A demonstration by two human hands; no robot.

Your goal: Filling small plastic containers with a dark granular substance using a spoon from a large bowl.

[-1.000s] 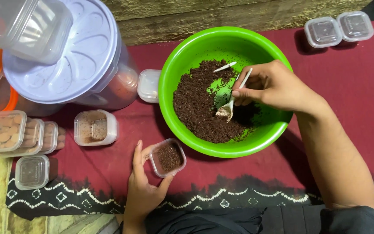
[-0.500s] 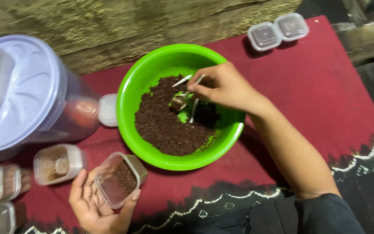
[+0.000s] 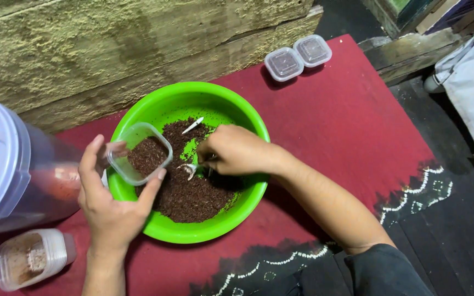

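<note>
Filling step: a small clear container (image 3: 140, 153), gripped in the left hand (image 3: 113, 205), is held over the green bowl (image 3: 248, 118), while a white spoon (image 3: 190, 169), clasped in the right hand (image 3: 237, 151), must next be carried level to it.

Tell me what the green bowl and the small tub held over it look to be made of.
Green bowl: likely moulded plastic, glossy, with an even bright colour and a smooth rolled rim. Small tub in the left hand: thin clear plastic, since the dark brown crumbs inside show through its walls.

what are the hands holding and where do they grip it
Left hand holds a small clear container by its sides; right hand grips a white spoon by its handle.
</note>
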